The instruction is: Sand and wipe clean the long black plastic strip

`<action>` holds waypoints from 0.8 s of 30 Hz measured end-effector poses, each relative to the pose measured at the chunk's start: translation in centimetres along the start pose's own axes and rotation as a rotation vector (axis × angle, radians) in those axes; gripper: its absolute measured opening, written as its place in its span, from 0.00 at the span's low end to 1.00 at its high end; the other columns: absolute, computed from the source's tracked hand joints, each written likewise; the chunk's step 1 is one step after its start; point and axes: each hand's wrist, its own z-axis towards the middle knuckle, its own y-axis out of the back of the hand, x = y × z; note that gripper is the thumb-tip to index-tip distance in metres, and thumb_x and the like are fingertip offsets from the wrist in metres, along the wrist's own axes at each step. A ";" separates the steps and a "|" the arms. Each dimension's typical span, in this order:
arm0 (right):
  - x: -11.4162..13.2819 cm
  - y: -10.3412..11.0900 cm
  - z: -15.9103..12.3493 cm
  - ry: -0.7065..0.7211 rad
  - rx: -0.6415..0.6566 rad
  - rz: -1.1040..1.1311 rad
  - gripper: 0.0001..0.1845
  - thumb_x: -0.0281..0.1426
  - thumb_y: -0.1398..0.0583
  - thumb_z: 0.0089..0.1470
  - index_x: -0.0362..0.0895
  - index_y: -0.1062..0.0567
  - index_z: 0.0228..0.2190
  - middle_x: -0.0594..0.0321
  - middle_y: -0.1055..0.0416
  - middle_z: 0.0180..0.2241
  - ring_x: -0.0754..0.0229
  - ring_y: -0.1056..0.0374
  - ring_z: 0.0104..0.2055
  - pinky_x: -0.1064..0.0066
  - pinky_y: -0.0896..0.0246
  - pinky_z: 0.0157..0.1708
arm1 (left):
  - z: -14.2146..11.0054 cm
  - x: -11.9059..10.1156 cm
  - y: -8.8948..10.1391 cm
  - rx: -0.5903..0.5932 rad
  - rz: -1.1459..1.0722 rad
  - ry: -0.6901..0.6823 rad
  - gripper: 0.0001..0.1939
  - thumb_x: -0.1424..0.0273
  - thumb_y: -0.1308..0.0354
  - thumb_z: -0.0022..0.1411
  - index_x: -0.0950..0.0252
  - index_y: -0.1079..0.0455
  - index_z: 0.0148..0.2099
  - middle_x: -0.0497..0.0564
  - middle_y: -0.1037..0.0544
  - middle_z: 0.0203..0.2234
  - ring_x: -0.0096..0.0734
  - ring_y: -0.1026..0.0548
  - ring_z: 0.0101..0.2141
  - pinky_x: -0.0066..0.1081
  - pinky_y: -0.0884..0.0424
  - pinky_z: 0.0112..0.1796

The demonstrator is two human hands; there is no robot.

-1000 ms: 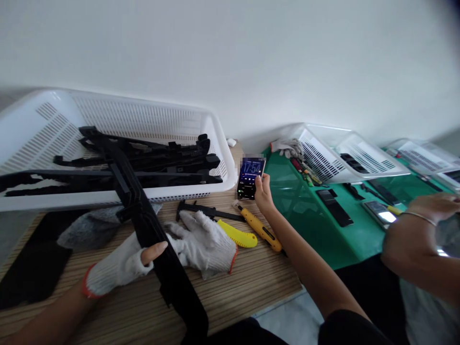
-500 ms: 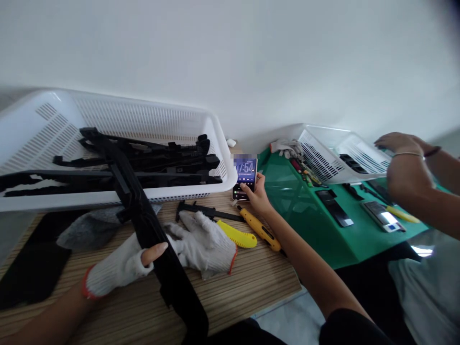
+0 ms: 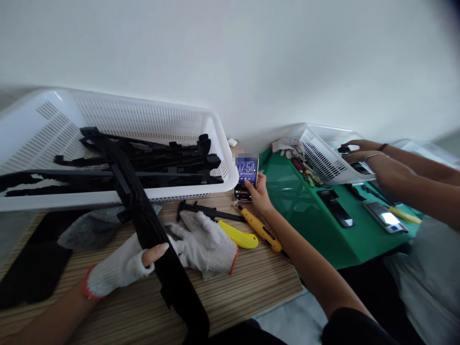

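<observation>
Over the last second the thumb of the right hand [image 3: 261, 195] had shifted from the edge of the phone [image 3: 245, 170] to over its lit screen, the other fingers wrapped behind, while the gloved left hand [image 3: 122, 269] stayed put; the handling of the long black part [image 3: 153, 225] seemed paused. The left fingers were closed around that part, a bare thumb across its top, and it slanted up from the desk's [image 3: 266, 290] near edge over the rim of the white basket [image 3: 185, 191]; whether it rested there could not be told. Inside that basket lay several similar black strips [image 3: 158, 178], piled lengthwise. A co-worker's hands [image 3: 361, 157] had meanwhile come into the smaller basket [image 3: 319, 154] on the green-covered desk [image 3: 316, 235], around dark pieces that they partly hid.
</observation>
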 end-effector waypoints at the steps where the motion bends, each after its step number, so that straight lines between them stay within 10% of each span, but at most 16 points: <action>1: 0.0 0.0 0.1 -0.007 -0.002 0.005 0.32 0.55 0.32 0.54 0.54 0.42 0.46 0.60 0.24 0.46 0.51 0.24 0.48 0.53 0.25 0.54 | 0.0 0.0 0.0 -0.005 0.002 -0.001 0.27 0.39 0.56 0.51 0.57 0.38 0.31 0.52 0.28 0.28 0.43 0.29 0.34 0.42 0.26 0.41; 24: 0.8 0.2 1.1 -0.149 0.097 0.124 0.52 0.45 0.24 0.42 0.55 0.45 0.60 0.60 0.22 0.50 0.47 0.23 0.52 0.47 0.27 0.58 | 0.0 0.6 -0.1 -0.022 -0.006 -0.110 0.24 0.43 0.53 0.57 0.58 0.37 0.30 0.49 0.27 0.27 0.39 0.28 0.32 0.37 0.24 0.37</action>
